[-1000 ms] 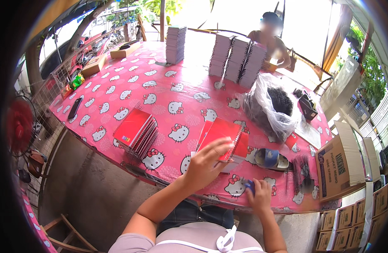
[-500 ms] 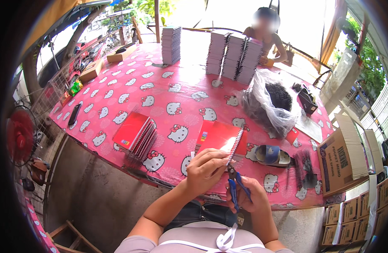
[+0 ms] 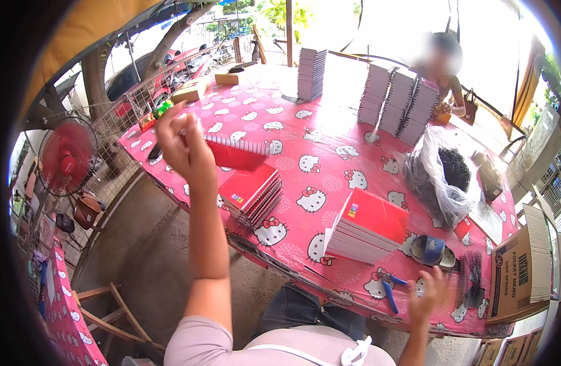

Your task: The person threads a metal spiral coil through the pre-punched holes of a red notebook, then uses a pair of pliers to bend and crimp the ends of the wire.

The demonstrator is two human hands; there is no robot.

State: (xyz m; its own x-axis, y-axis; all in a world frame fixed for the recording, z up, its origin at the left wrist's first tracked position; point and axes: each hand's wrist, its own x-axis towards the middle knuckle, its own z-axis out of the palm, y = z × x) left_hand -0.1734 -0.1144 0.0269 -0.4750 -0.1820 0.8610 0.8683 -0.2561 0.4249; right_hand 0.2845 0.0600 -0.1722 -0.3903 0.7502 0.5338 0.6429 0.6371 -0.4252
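Note:
My left hand [image 3: 184, 148] is raised over the left part of the table and holds a red spiral-bound notebook [image 3: 239, 153] by its edge, above a fanned stack of red notebooks [image 3: 251, 193]. My right hand [image 3: 430, 293] is low at the table's front edge with fingers spread, holding nothing. Blue-handled pliers [image 3: 389, 290] lie on the cloth just left of it. A second pile of red-covered notebooks [image 3: 364, 227] sits in front of me, between the two hands.
The table wears a pink cartoon-cat tablecloth [image 3: 305, 131]. A clear bag of black spiral coils [image 3: 442, 178], tall white notebook stacks [image 3: 397, 100], a cardboard box [image 3: 523, 269], a red fan [image 3: 65, 163] and a person [image 3: 444, 68] seated at the far side surround the work area.
My left hand lifted a red notebook off the near pile and swung it up and left over the fanned stack. My right hand put the pliers down and opened.

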